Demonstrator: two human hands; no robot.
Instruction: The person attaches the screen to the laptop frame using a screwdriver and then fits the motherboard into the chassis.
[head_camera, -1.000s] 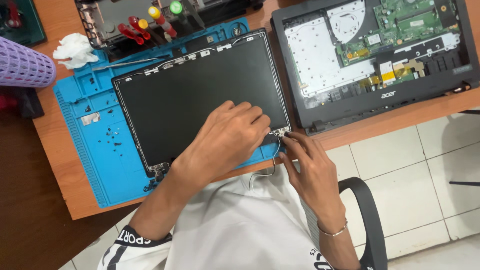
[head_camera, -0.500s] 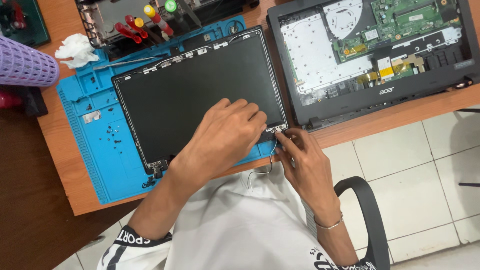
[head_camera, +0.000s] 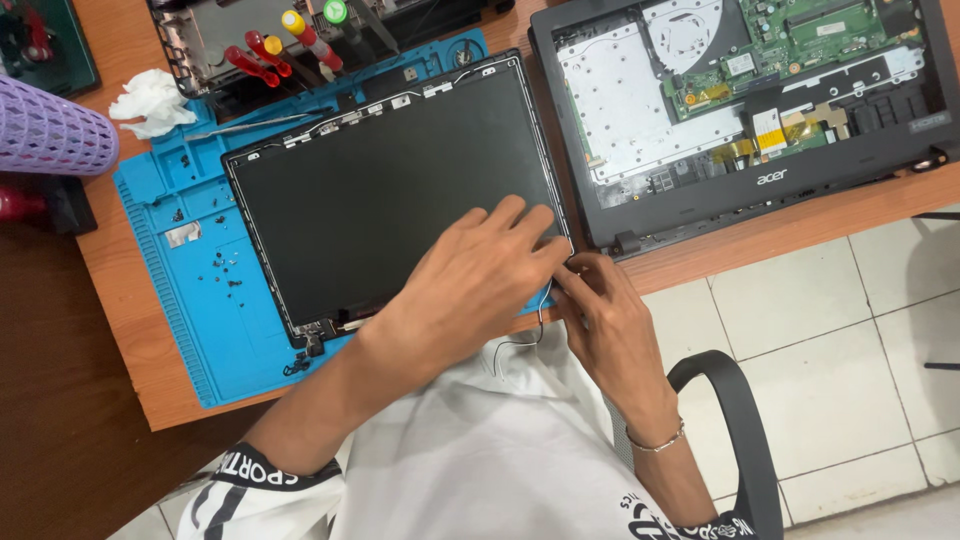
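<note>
Hands (head_camera: 480, 285) lower on screen panel (head_camera: 380, 190)

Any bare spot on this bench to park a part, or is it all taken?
Free: the wood strip along the desk edge, left of the blue mat, and the front edge below the open laptop base. The mat's left part holds loose screws. Crowded: the near corner of the screen panel, where left hand and right hand work.
</note>
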